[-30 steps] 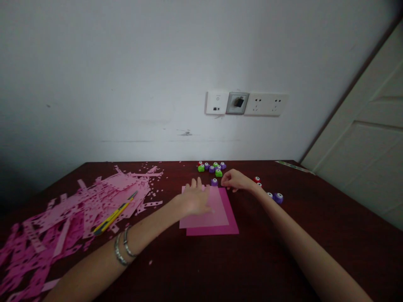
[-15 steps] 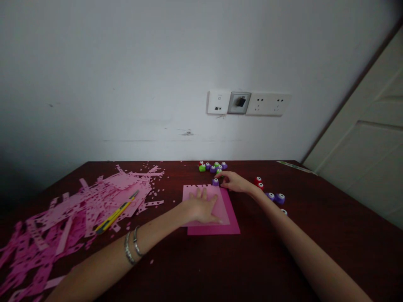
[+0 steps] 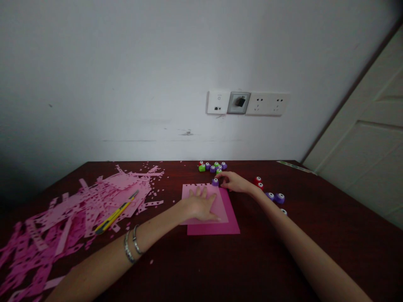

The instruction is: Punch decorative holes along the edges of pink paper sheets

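Observation:
Flat on the light pink paper (image 3: pixel 222 212), my left hand (image 3: pixel 201 206) has its fingers spread. A darker pink sheet (image 3: pixel 232 222) lies underneath, showing along the right and near sides. Punched notches run along the far edge of the light sheet. At that edge's right end sits a purple craft punch (image 3: pixel 215 182). My right hand (image 3: pixel 231 181) grips this punch from the right, index finger over it and thumb at its side; the exact finger contact is small to see.
Pink paper strips and scraps (image 3: pixel 116 188) cover the table's left side, with a yellow utility knife (image 3: pixel 116 213) on them. Several more punches (image 3: pixel 213 169) cluster near the wall. Red punches (image 3: pixel 258 180) and purple ones (image 3: pixel 279 198) stand beside my right forearm. A ruler-like strip (image 3: pixel 296 166) lies far right.
My left hand has come down flat, further right and nearer, uncovering the notched edge. My right hand has closed in on the purple punch. Lately the light sheet has shifted slightly away and left.

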`<state>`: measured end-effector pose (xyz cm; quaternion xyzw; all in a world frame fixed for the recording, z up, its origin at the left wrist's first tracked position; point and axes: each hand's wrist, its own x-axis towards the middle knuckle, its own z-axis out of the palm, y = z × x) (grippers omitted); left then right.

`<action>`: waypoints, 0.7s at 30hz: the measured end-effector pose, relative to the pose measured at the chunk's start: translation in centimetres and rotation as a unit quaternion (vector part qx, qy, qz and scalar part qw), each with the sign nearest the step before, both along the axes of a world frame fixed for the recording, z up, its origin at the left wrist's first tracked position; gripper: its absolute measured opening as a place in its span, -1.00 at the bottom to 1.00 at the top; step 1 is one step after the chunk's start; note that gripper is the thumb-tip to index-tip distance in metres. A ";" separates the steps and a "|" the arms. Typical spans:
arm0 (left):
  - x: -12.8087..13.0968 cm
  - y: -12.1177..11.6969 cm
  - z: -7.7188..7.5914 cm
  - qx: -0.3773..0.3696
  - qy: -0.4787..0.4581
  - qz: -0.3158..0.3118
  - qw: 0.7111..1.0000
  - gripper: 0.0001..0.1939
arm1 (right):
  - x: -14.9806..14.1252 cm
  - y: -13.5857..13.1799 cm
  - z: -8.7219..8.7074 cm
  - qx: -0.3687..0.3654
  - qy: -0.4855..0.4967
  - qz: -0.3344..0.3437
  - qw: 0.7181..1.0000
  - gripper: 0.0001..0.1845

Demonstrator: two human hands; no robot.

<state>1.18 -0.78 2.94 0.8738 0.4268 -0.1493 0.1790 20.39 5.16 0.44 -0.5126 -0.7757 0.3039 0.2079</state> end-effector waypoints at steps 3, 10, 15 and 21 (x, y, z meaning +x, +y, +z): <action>-0.1 0.1 -0.3 0.007 -0.002 -0.010 1.000 0.00 | 0.0 -0.1 0.1 0.003 0.001 -0.003 1.000 -0.61; -1.2 3.3 1.1 0.176 -0.156 -0.002 0.972 -0.45 | 0.4 0.0 1.2 -0.020 0.060 -0.102 0.993 -0.83; -1.5 8.1 1.6 0.040 -0.241 0.085 0.966 -0.63 | -0.4 0.3 1.7 -0.150 0.167 -0.148 0.963 -0.79; -0.4 10.2 0.6 -0.185 -0.288 0.159 0.926 -0.66 | -1.0 0.4 1.7 -0.264 0.211 -0.123 0.933 -0.73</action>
